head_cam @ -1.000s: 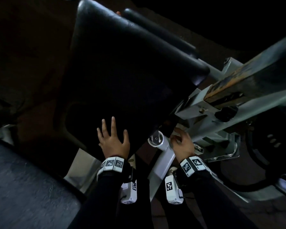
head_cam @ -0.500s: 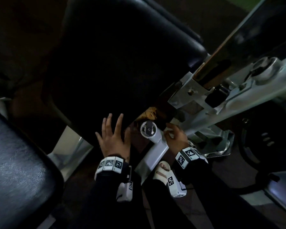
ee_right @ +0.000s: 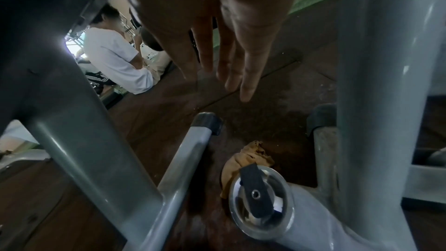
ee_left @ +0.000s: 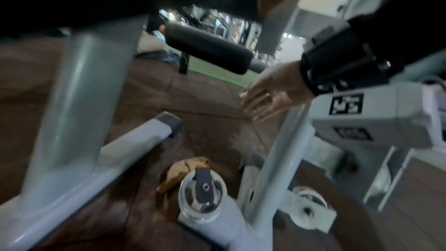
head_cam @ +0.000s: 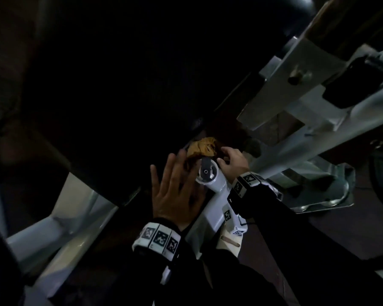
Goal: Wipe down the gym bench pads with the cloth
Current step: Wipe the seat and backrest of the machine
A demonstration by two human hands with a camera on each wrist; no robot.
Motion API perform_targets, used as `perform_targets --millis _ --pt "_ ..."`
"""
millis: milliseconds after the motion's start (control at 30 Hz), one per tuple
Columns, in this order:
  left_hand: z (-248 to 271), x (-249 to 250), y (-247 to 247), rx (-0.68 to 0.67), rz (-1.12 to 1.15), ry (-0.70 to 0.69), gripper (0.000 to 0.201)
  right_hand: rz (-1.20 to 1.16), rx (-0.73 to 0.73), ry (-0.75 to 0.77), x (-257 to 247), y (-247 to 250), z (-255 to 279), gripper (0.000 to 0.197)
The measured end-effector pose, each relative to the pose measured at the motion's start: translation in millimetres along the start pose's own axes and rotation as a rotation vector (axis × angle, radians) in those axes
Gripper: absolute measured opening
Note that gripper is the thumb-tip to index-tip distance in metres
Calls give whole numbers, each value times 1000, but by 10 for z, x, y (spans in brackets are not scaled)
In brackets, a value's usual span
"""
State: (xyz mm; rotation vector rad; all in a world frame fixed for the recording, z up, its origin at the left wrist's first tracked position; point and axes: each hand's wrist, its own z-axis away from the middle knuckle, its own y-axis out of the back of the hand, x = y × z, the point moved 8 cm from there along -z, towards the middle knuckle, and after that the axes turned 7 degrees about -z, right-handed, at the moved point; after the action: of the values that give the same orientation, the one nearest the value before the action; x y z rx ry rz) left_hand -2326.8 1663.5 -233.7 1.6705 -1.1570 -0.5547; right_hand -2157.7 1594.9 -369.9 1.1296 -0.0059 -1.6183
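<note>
A crumpled tan cloth (head_cam: 205, 146) lies on the brown floor under the lower edge of the big black bench pad (head_cam: 119, 85). It also shows in the wrist views, cloth (ee_left: 185, 169) and cloth (ee_right: 248, 157), just behind a round capped tube end (head_cam: 206, 173). My right hand (head_cam: 229, 160) hovers over the cloth with fingers (ee_right: 226, 60) straight, holding nothing and apart from it. My left hand (head_cam: 175, 184) is flat with spread fingers beside the pad's edge, holding nothing.
Grey steel frame legs (ee_right: 79, 121) and an upright post (ee_right: 381, 83) hem in the cloth. A black roller pad (ee_left: 207, 52) sticks out beyond. A person in a white shirt (ee_right: 113, 58) sits on the floor farther back. A floor plate (head_cam: 327, 195) lies to the right.
The view has dropped closer under the pad and the cloth has come into sight. My left hand came off the pad's edge. My right hand left the frame tube and reached toward the cloth.
</note>
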Motion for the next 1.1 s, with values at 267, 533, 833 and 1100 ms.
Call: perform_targets --millis 267,533,833,1100 --pt "285 -396 -1204 -405 378 333 38 26 -44 37 418 -322 -380 45" --pt "588 -1131 -2817 -742 167 494 57 239 -187 44 661 -867 -1519 51" --pt "847 -1508 -3986 -862 128 398 64 314 -430 -80 1091 -1323 -2285 49" --pt "818 -1507 -4052 -857 85 382 62 397 -308 -73 1123 -1324 -2346 30"
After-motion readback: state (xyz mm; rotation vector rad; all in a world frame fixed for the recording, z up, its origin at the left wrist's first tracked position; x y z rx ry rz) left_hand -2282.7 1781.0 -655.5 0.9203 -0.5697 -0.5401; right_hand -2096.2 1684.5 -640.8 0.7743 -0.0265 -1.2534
